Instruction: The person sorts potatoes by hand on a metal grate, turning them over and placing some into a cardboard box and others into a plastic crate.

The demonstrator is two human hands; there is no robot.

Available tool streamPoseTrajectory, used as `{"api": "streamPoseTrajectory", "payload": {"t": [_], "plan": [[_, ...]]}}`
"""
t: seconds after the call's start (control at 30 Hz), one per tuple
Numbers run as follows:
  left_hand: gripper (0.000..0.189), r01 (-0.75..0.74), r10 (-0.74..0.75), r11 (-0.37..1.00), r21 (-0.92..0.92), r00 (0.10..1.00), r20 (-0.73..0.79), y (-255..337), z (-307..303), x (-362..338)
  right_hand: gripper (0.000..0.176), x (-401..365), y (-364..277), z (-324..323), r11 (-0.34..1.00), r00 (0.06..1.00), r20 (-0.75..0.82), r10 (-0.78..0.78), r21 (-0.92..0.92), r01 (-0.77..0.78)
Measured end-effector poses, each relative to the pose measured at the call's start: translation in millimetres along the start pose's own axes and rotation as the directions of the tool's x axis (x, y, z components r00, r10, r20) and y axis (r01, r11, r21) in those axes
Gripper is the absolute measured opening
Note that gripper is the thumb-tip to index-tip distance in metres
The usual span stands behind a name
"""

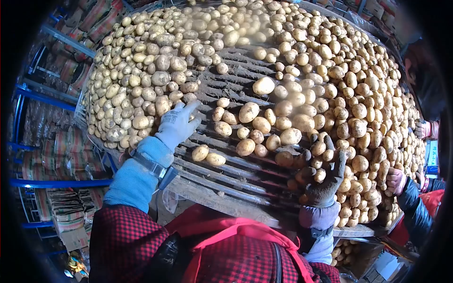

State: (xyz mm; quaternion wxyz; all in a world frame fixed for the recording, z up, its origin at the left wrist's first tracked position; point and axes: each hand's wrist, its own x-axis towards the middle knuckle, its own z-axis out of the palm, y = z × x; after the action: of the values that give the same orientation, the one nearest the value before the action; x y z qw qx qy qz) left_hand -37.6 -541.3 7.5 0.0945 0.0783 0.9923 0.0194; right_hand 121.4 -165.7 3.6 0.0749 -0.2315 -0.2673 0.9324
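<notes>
My left hand (177, 124), in a pale grey glove, lies at the edge of the left heap of potatoes (123, 87). Its fingers are spread, and no potato shows in its grasp. Over on the right, my right hand (326, 185) wears a dark, soiled glove. Its fingers are apart, with a few small potatoes (319, 175) between and in front of them, against the right heap. Between my hands, loose potatoes (248, 112) lie scattered on the slatted metal rack (226, 177), where dark gaps and dirt show.
At the right edge, other people's gloved hands (395, 181) touch the right heap. Blue metal rails (61, 183) and stacked, printed sacks or cartons (68, 207) stand on the left. More potatoes (344, 252) sit below the table's front edge.
</notes>
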Motion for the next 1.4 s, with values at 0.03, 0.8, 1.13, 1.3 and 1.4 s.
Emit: {"api": "streamPoseTrajectory", "payload": {"t": [0.03,0.8,1.13,1.3,1.4], "plan": [[0.059,-0.001,0.001,1.0,-0.001,1.0,-0.001,-0.6,-0.3,2.6,0.062,1.0,-0.2,-2.4,0.998,0.999,0.035,0.021,0.064,-0.024],[0.053,-0.163,0.152,0.857,-0.488,0.986,-0.062,-18.0,11.5,18.6,0.063,-7.3,0.9,-13.9,0.992,0.987,0.116,-0.108,0.077,0.1],[0.042,-0.671,0.642,0.245,-0.699,0.653,-0.402,194.6,-23.3,-14.9,0.061,3.1,19.0,-25.8,0.991,0.993,0.092,-0.081,0.113,0.07],[0.034,-0.959,0.875,0.165,-0.229,0.249,-0.414,276.9,-40.6,-32.3,0.049,-2.0,15.4,-33.9,0.899,0.835,0.369,-0.408,0.002,0.438],[0.037,-0.972,0.895,0.219,-0.083,0.234,-0.381,286.4,-29.8,-33.0,0.049,14.8,40.6,-50.8,0.84,0.831,0.277,-0.483,-0.122,0.529]]}}
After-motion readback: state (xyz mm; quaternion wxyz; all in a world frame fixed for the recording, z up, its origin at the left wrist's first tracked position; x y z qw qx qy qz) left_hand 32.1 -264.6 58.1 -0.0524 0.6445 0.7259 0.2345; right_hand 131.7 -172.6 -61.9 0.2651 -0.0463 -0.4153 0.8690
